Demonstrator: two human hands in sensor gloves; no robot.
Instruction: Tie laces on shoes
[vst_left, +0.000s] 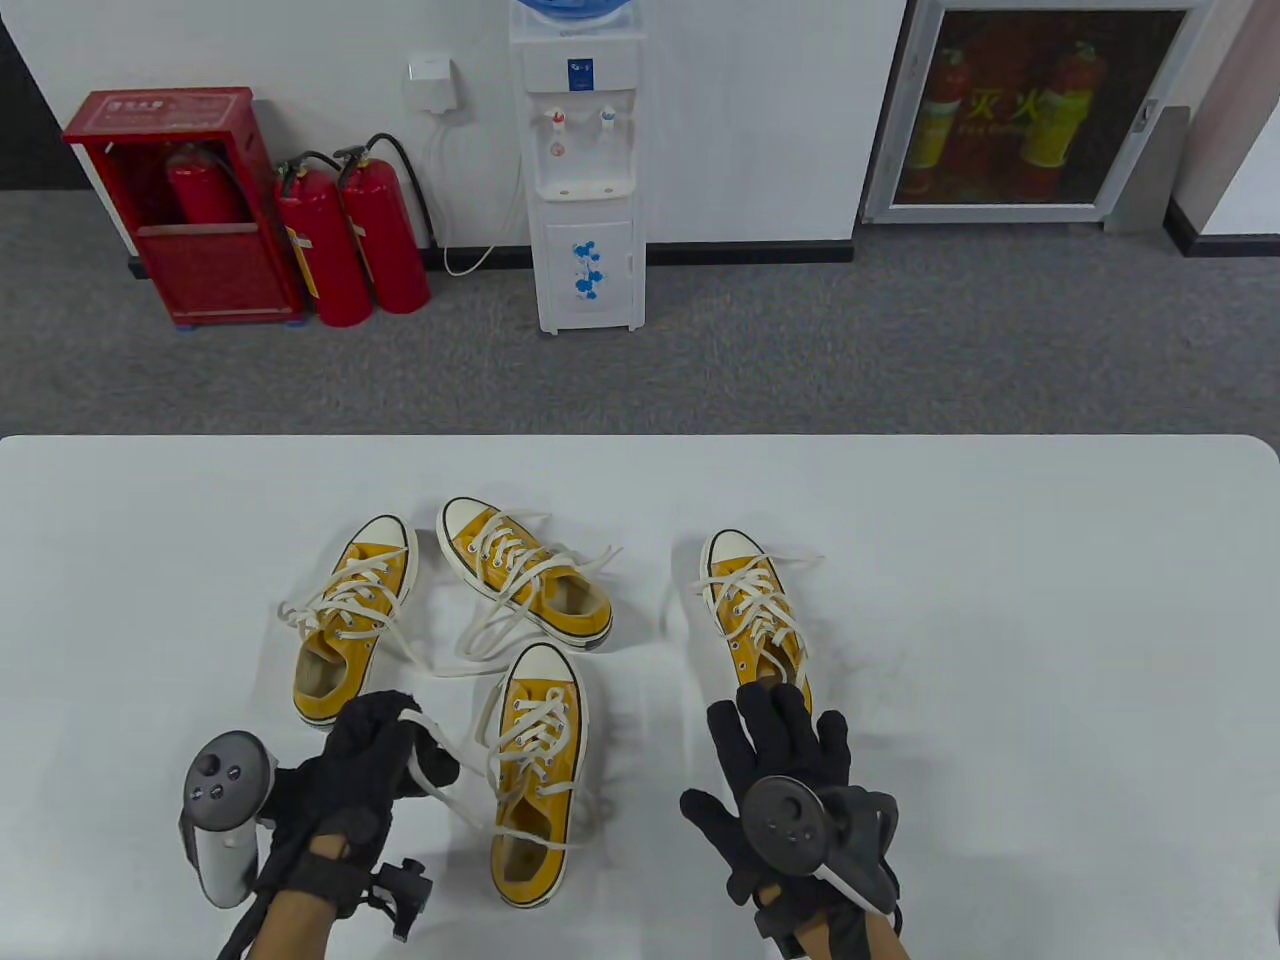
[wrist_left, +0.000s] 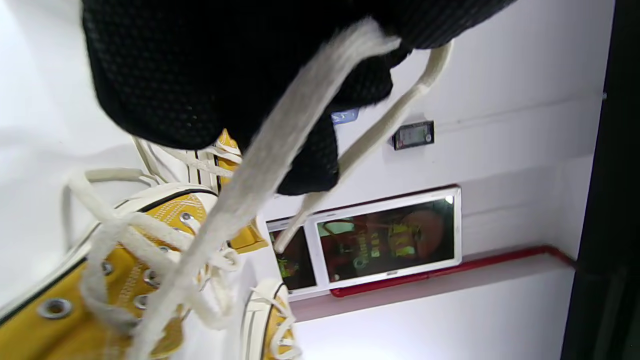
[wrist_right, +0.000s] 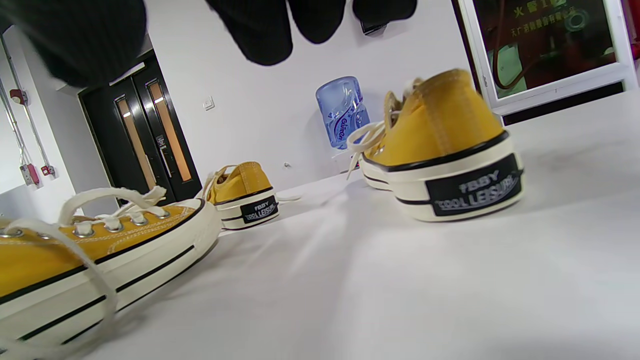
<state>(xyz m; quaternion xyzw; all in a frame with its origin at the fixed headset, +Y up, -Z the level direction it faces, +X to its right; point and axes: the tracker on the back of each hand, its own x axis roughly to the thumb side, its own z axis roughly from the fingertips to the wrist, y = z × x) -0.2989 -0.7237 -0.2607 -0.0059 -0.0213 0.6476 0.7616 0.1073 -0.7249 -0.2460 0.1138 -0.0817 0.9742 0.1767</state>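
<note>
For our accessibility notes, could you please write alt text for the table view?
A gloved left hand holds a white lace of the nearest yellow sneaker, while the open right hand hovers at the heel of the rightmost sneaker. Two more unlaced yellow sneakers lie on the white table.

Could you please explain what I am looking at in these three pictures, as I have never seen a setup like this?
Nothing here is a robot: a person wears black sensor gloves, each with a tracker strapped to its back. The table view looks down on a white table; the other two pictures come from cameras on the wrists. Four yellow canvas sneakers lie on the table, laces loose. The left hand grips a white lace from the nearest sneaker; the left wrist view shows that lace running through the fingers. The right hand is open, fingers spread above the heel of the right-most sneaker, holding nothing.
</note>
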